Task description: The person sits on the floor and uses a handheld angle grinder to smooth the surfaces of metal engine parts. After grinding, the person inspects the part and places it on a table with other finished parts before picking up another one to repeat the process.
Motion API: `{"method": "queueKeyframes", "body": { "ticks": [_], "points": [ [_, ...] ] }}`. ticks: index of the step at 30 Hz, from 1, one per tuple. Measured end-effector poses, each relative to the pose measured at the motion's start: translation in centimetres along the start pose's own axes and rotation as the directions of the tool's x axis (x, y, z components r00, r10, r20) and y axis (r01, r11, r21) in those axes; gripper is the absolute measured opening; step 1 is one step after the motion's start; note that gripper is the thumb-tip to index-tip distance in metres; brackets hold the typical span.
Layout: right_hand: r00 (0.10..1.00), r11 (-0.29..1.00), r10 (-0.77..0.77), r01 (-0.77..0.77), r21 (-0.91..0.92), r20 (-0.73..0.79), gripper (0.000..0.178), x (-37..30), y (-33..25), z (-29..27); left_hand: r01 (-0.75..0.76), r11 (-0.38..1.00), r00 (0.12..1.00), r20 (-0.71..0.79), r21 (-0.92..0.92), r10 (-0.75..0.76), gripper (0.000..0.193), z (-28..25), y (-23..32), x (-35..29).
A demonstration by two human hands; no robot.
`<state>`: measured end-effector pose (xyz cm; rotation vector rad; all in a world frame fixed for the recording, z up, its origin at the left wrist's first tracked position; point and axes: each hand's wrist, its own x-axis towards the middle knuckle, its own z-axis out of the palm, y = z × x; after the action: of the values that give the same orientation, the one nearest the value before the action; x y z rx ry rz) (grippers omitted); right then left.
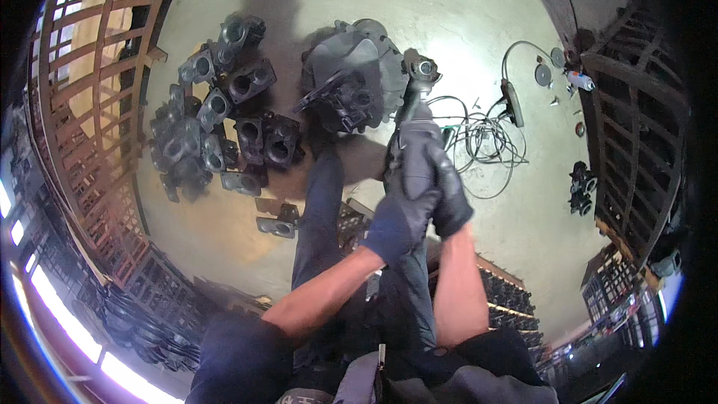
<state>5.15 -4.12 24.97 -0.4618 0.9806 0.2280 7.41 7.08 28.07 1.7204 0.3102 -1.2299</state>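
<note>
A brown metal lattice rack curves along the far left. Beside it, many dark castings with round bores lie grouped on the pale floor, and a lone casting sits nearer the person's leg. Toward the middle stands a bulky, dark round block, with a dark metal part on its near side. Just right of that, the left hand, in a dark glove, has its fingers curled closed around the rear of a dark power tool, which points away from the body. The right hand, also gloved, wraps the tool from its right side, fingers bent around it; their tips are too blurred to tell. Farther right come a tangled cable, a grey disc, a spray can and a dark rack.
</note>
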Motion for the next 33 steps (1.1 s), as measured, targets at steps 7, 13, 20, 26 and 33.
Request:
{"method": "queueKeyframes", "body": {
  "ticks": [7, 13, 20, 26, 33],
  "points": [
    [0.968, 0.845, -0.212, 0.114, -0.522, -0.132, 0.036, 6.3, -5.5, -10.3, -0.451, 0.842, 0.888, 0.239, 0.295, 0.392, 0.058, 1.7, -1.9, 7.3],
    [0.848, 0.836, -0.407, 0.196, -0.513, -0.339, 0.041, 19.0, -5.4, -23.1, -0.402, 0.564, 0.648, -0.21, 0.721, 0.732, 0.034, -14.1, -2.2, 16.4],
    [0.777, 0.827, -0.466, 0.214, -0.52, -0.423, 0.053, 32.1, -4.6, -31.1, -0.675, 0.328, 0.617, 0.261, 0.661, 0.742, 0.061, -22.7, -10.6, 26.5],
    [0.788, 0.811, -0.506, 0.298, -0.504, -0.349, 0.051, 35.7, -3.1, -33.9, -0.591, 0.502, 0.714, 0.121, 0.631, 0.69, 0.034, -20.9, -7.8, 25.7],
    [0.477, 0.095, -0.876, 0.022, -0.995, -0.073, 0.047, 28.6, 1.7, -33.1, -0.533, 0.441, 0.643, 0.007, 0.722, 0.766, 0.024, -20.5, -8.2, 25.6]
  ]
}}
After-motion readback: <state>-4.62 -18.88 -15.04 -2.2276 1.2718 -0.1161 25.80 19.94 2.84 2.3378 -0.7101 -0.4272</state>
